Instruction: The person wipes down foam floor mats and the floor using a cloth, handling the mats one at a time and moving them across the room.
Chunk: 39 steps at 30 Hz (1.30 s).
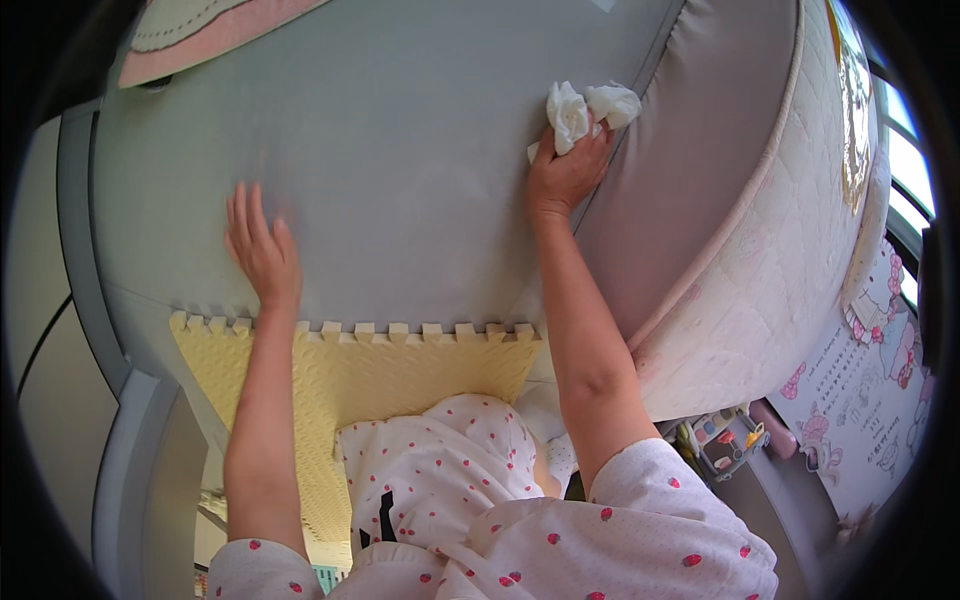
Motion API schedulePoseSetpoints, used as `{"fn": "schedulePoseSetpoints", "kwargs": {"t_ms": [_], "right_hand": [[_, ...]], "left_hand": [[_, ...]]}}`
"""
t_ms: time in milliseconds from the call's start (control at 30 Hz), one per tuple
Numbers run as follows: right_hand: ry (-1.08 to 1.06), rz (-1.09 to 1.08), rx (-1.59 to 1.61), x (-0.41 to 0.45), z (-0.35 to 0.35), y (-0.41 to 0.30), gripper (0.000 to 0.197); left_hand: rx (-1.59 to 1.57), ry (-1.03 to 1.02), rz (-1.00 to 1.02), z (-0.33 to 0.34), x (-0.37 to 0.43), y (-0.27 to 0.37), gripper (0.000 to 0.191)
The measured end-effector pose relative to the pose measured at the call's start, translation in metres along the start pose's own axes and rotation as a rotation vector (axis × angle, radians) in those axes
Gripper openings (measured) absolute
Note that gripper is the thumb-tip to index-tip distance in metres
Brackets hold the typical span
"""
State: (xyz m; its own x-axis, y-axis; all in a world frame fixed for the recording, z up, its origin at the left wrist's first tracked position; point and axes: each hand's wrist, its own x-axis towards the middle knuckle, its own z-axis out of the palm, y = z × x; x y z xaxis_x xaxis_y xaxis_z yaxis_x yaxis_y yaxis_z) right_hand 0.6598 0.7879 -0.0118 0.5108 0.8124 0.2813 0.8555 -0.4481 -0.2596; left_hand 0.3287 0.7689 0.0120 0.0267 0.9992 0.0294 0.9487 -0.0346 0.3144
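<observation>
My right hand (571, 169) holds crumpled white tissue (568, 118) against a smooth grey surface (405, 187), beside the seam where that surface meets the mattress's grey side. My left hand (262, 251) is over the left part of the same surface, holding nothing. Its thumb stands away from its extended fingers. Whether its palm touches the surface is hard to tell. Tilted up on the right is a mattress (757, 277) with a pale quilted face and pink piping. The grey surface looks like part of a bed base.
A yellow foam mat (420, 367) with notched edges lies between my arms. At top left is a pink-and-white mat or board (225, 37). Small toys (724, 442) and a decorated sheet with writing (855, 397) are at lower right. A grey frame (75, 247) runs along the left.
</observation>
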Motion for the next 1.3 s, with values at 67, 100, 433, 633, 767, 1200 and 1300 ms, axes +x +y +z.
{"fn": "schedulePoseSetpoints", "kwargs": {"t_ms": [67,100,433,633,767,1200,1300], "right_hand": [[0.016,-0.014,0.039,0.0,0.004,-0.005,0.057],[0.035,-0.015,0.058,0.001,0.006,-0.005,0.056],[-0.058,-0.247,0.125,0.051,0.034,-0.078,0.043],[-0.455,-0.74,0.26,-0.091,-0.013,-0.12,0.046],[-0.785,-0.925,0.339,-0.162,-0.066,-0.088,0.044],[-0.776,-1.005,0.347,-0.169,-0.071,-0.097,0.043],[-0.88,-0.928,0.244,-0.166,-0.076,-0.111,0.045]], "left_hand": [[0.077,-0.037,-0.104,-0.015,-0.07,-0.014,0.045],[0.114,-0.063,-0.115,-0.02,-0.087,-0.01,0.046],[0.063,-0.08,-0.122,-0.015,-0.102,-0.002,0.049],[0.039,-0.086,-0.168,-0.02,-0.107,-0.011,0.048],[0.03,-0.069,-0.188,-0.017,-0.105,-0.012,0.048],[0.009,0.059,-0.187,-0.006,-0.11,-0.011,0.044],[0.0,0.115,-0.183,-0.005,-0.11,-0.015,0.043]]}}
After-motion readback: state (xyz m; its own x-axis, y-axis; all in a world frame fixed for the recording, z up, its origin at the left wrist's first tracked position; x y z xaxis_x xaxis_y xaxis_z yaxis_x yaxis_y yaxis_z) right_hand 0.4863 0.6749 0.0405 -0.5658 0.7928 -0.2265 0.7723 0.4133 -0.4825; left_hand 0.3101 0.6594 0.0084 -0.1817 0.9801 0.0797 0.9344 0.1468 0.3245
